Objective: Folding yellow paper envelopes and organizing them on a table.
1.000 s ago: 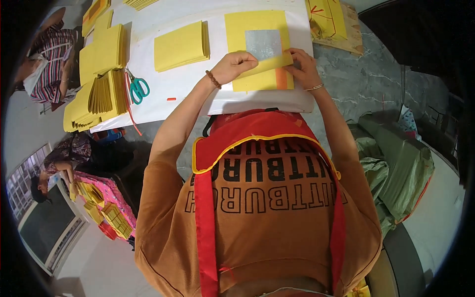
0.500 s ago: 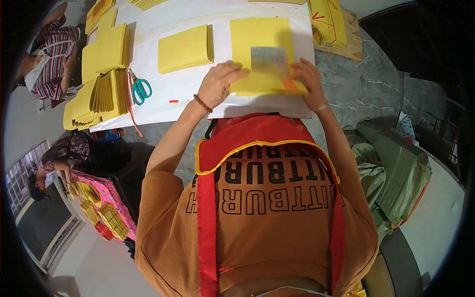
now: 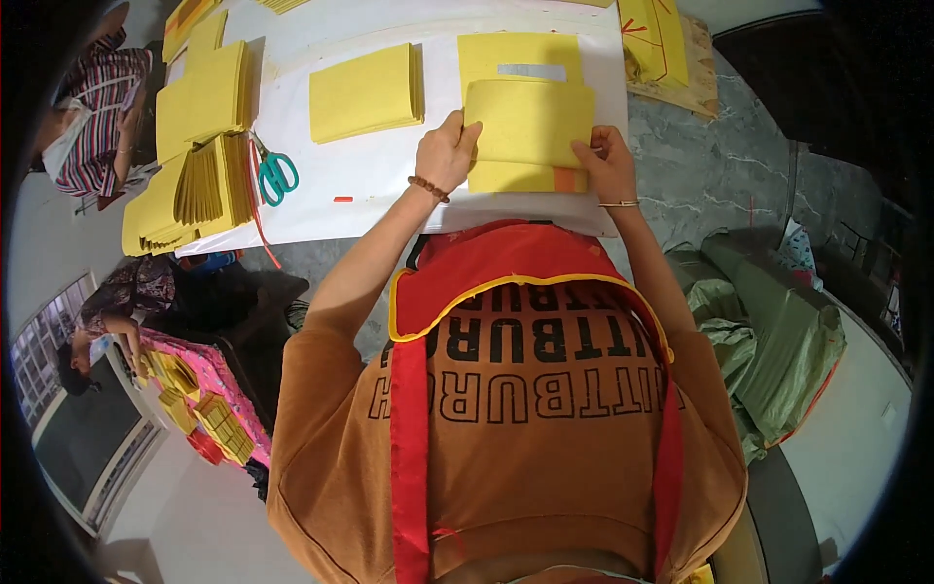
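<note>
A yellow paper panel [image 3: 530, 122] is pinched at its left edge by my left hand [image 3: 446, 156] and at its right edge by my right hand [image 3: 607, 167]. It covers most of a silver-grey rectangle [image 3: 532, 71] on the yellow paper [image 3: 477, 49] lying behind it. Whether the panel is a fold of that paper or a separate sheet, I cannot tell. Below the panel's lower edge shows a yellow strip with an orange patch [image 3: 565, 180]. To the left of my left hand lies a neat stack of yellow paper [image 3: 360, 94].
Teal-handled scissors [image 3: 277, 178] and a red cord [image 3: 261, 219] lie beside several yellow paper bundles [image 3: 201, 97] on the white-covered table [image 3: 331, 175]. A small red piece [image 3: 342, 200] lies near its front edge. Other people sit at far left [image 3: 102, 117] and lower left [image 3: 122, 311].
The yellow panel has come up between my hands and now hides most of the grey rectangle, which was fully exposed. Both hands have gone from resting at the paper's sides to pinching the panel's edges.
</note>
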Demonstrator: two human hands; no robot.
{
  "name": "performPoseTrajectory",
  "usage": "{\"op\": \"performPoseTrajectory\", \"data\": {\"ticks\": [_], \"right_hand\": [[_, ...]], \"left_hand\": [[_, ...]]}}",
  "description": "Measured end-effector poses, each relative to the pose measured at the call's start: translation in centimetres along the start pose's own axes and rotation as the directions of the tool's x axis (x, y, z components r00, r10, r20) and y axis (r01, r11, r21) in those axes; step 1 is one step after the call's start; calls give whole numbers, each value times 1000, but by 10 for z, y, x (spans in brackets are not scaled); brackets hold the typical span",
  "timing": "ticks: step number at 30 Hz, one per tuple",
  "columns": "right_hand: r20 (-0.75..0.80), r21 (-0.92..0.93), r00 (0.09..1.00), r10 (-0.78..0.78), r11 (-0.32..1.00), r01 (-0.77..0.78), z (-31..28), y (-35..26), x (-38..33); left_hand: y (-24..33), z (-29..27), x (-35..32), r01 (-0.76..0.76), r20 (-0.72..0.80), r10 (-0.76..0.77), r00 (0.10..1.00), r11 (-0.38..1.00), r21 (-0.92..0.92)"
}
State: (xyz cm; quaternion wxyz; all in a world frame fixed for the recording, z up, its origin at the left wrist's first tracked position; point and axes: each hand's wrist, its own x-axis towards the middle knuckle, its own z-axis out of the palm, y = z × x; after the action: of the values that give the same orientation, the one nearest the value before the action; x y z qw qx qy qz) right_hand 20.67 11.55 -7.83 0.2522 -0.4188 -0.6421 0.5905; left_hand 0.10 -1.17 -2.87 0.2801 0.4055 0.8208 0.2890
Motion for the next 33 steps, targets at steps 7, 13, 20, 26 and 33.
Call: {"op": "performPoseTrajectory", "data": {"ticks": [7, 13, 20, 26, 33], "right_hand": [[-139, -63, 989, -48, 997, 39, 7, 1, -8], [-145, -167, 989, -33, 986, 8, 9, -13, -8], [-172, -280, 982, -81, 959, 30, 10, -9, 3], [-166, -295, 985, -44, 955, -7, 13, -17, 4], [-189, -388, 978, -84, 922, 4, 16, -14, 1]], "left_hand": [[-1, 5, 2, -355, -246, 433, 867, 884, 305], [-1, 7, 12, -141, -122, 153, 981, 985, 103], [-3, 12, 16, -60, -108, 63, 992, 998, 29], [-4, 13, 18, 9, -136, -37, 990, 978, -207], [7, -2, 1, -339, -354, 375, 857, 927, 160]]}}
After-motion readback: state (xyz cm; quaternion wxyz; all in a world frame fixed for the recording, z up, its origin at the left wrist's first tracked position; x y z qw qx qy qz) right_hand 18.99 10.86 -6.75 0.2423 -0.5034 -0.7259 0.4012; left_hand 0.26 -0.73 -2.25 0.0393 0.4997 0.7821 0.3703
